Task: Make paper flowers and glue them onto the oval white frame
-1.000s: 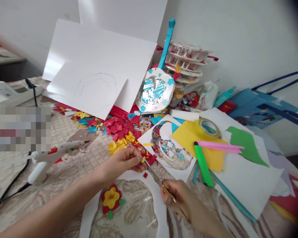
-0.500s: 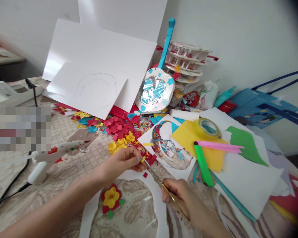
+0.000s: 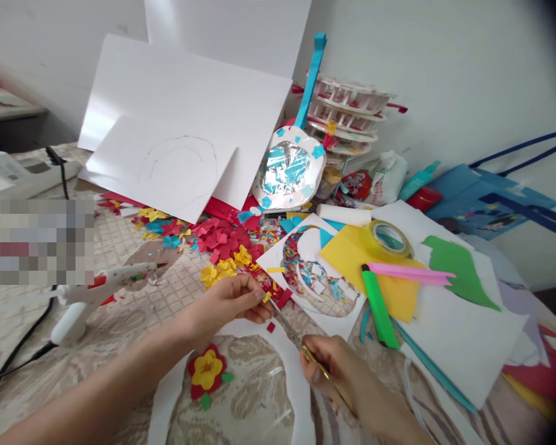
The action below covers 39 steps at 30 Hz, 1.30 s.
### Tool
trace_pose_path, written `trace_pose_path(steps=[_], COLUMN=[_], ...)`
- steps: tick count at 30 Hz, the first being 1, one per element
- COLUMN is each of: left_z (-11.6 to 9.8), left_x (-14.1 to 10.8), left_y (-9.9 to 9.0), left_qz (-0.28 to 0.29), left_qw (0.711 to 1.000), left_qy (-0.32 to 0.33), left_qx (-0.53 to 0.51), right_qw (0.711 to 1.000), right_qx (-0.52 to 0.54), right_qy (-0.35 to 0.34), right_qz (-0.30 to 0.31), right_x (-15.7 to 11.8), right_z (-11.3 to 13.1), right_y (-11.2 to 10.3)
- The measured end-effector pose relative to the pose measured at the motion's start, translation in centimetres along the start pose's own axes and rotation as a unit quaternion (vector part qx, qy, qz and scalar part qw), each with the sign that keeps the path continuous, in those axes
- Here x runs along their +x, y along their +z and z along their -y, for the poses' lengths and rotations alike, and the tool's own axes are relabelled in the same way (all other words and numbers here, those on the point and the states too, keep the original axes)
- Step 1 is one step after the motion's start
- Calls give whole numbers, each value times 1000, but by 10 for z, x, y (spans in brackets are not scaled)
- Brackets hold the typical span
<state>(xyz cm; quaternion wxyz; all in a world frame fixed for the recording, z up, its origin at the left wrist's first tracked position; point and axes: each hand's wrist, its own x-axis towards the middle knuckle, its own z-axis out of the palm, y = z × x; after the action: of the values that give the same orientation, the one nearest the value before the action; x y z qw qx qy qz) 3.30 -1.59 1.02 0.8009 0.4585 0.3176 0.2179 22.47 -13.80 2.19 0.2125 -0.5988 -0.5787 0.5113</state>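
Between the thumb and fingers of my left hand (image 3: 234, 300) is a small yellow paper piece (image 3: 266, 297). My right hand (image 3: 336, 371) grips gold-handled scissors (image 3: 287, 324), their blade tips right at the yellow piece. Just below the blades a small red paper square (image 3: 271, 327) lies on a white ring-shaped cutout (image 3: 299, 371). Inside the ring, at its left, sits a red and yellow paper flower (image 3: 207, 371) with green leaves. Parts of the ring are hidden under my left arm.
Left of my arm lies a white glue gun (image 3: 97, 290) with its cord. Red paper flowers (image 3: 220, 238) and yellow ones (image 3: 220, 272) are heaped ahead. To the right are a tape roll (image 3: 389, 240), a green marker (image 3: 380, 309) and paper sheets. White boards (image 3: 189, 93) lean at the back.
Almost nothing differs. The scissor blades sit slightly more closed at the yellow piece, and both hands keep nearly the same place.
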Motion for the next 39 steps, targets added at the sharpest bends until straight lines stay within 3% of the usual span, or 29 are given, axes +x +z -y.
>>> trace_pose_path(steps=[23, 39], left_z=[1, 4], left_x=[1, 3], left_y=[1, 1], left_qz=[-20, -29], left_qw=[999, 999], left_qy=[9, 7], left_qx=[26, 30], right_qw=[1000, 999], right_qx=[-3, -26], right_qy=[17, 31], right_qz=[-24, -22], right_x=[4, 3], right_z=[-10, -1], right_y=[4, 3])
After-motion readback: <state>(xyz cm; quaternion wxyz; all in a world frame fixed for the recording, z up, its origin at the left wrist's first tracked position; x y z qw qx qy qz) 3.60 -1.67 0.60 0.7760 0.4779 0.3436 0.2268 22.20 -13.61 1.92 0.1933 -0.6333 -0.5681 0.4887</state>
